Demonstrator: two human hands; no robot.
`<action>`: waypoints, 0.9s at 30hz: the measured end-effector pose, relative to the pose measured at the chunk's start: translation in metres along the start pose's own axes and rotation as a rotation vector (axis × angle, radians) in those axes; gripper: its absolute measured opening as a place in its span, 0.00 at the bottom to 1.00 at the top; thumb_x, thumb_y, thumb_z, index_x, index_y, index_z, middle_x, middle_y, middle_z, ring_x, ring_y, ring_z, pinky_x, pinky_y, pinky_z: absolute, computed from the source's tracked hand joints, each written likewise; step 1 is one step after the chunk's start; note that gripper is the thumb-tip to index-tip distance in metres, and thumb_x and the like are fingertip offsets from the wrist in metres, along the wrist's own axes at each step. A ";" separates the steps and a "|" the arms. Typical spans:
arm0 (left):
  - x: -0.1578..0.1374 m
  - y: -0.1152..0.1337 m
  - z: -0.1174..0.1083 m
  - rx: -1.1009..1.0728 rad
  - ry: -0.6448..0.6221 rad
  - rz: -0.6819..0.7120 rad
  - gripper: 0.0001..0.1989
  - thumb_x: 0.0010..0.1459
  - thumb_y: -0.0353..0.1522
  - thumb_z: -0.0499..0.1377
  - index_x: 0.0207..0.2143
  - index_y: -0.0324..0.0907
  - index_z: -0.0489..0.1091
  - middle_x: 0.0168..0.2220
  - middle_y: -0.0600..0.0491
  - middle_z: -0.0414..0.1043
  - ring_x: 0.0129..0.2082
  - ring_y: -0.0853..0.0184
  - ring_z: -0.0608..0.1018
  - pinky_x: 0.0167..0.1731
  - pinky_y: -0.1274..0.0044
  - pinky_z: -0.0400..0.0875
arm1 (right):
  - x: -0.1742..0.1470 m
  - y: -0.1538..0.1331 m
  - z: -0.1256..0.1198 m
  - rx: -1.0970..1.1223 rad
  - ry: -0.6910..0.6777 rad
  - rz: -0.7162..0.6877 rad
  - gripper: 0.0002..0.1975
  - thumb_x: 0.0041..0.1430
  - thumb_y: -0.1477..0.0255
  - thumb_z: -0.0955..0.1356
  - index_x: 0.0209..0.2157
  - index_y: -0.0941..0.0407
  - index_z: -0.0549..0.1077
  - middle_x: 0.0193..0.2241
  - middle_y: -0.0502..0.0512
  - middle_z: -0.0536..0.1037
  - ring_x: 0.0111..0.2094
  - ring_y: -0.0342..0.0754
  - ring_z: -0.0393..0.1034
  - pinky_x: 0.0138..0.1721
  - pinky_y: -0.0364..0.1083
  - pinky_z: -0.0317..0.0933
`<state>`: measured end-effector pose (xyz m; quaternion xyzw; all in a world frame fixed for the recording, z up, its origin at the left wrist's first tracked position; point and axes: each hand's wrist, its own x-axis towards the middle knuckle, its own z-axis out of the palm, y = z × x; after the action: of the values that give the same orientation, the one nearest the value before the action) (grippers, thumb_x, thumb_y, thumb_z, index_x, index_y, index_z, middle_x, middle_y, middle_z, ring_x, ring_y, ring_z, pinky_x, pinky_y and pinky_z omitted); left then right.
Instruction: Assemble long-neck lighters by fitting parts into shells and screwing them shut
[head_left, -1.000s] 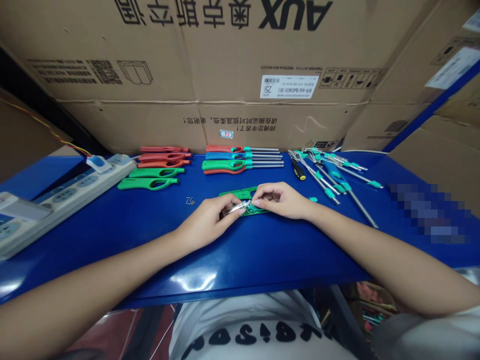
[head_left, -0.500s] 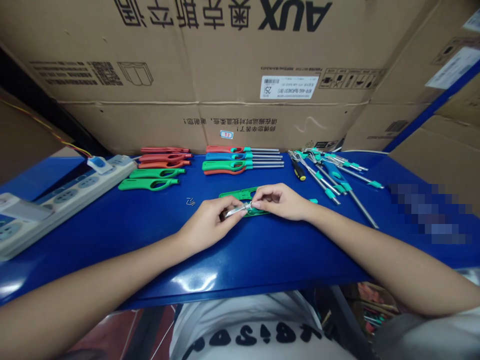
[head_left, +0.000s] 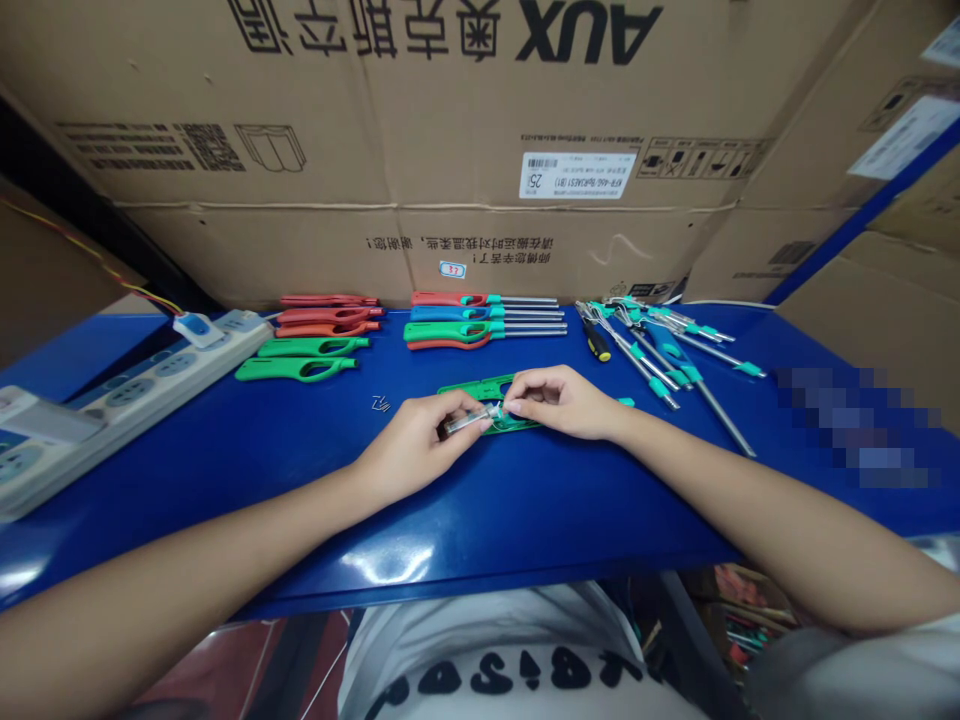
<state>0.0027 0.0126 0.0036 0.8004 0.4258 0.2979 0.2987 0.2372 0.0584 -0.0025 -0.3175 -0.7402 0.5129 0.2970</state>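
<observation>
My left hand (head_left: 420, 440) is closed on a small clear lighter fuel tank (head_left: 463, 420), tilted, with a pale teal end pointing right. The fingers of my right hand (head_left: 562, 402) pinch at that end; what they hold is too small and partly hidden to make out. Below both hands lies a green lighter handle shell (head_left: 472, 388), partly covered by my fingers, with thin wire in it. Just left of my left hand are several tiny metal pins or springs (head_left: 382, 404) on the blue table (head_left: 525, 520).
Red and green handle shells (head_left: 307, 345) lie at the back left beside a white power strip (head_left: 150, 390). Assembled lighters (head_left: 487, 325) sit at the back middle. Metal lighter tubes (head_left: 705, 380) and a screwdriver (head_left: 598, 343) lie on the right. A cardboard box (head_left: 450, 120) stands behind.
The fuel tank has turned slightly in my left hand. My right fingers stay at its end, and the rest looks the same.
</observation>
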 end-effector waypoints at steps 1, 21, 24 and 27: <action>0.000 0.000 0.000 0.000 0.001 0.001 0.12 0.65 0.39 0.58 0.40 0.40 0.76 0.30 0.56 0.77 0.25 0.71 0.72 0.26 0.81 0.62 | 0.000 0.000 0.000 -0.001 0.001 0.001 0.18 0.56 0.56 0.73 0.32 0.59 0.76 0.30 0.53 0.77 0.31 0.43 0.68 0.36 0.45 0.64; 0.000 -0.002 0.001 0.005 -0.031 -0.005 0.12 0.65 0.39 0.58 0.40 0.40 0.76 0.29 0.56 0.76 0.24 0.71 0.71 0.26 0.80 0.62 | -0.001 0.001 0.000 -0.075 -0.009 0.002 0.18 0.57 0.56 0.72 0.33 0.59 0.76 0.29 0.52 0.75 0.29 0.43 0.65 0.32 0.43 0.61; 0.000 -0.001 0.002 -0.001 -0.031 -0.006 0.13 0.65 0.40 0.58 0.40 0.40 0.76 0.30 0.55 0.76 0.25 0.71 0.72 0.26 0.80 0.62 | -0.001 0.001 0.001 -0.094 -0.013 0.003 0.18 0.58 0.56 0.71 0.33 0.59 0.76 0.28 0.51 0.73 0.28 0.42 0.63 0.31 0.43 0.59; 0.000 -0.001 0.002 -0.009 -0.034 -0.006 0.13 0.65 0.40 0.58 0.40 0.40 0.76 0.29 0.56 0.75 0.24 0.71 0.71 0.24 0.81 0.61 | -0.001 0.002 0.002 -0.085 -0.023 -0.009 0.18 0.59 0.57 0.71 0.33 0.59 0.76 0.29 0.52 0.74 0.29 0.42 0.64 0.31 0.43 0.59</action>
<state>0.0033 0.0125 0.0013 0.8028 0.4219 0.2853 0.3101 0.2370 0.0569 -0.0047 -0.3205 -0.7661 0.4833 0.2772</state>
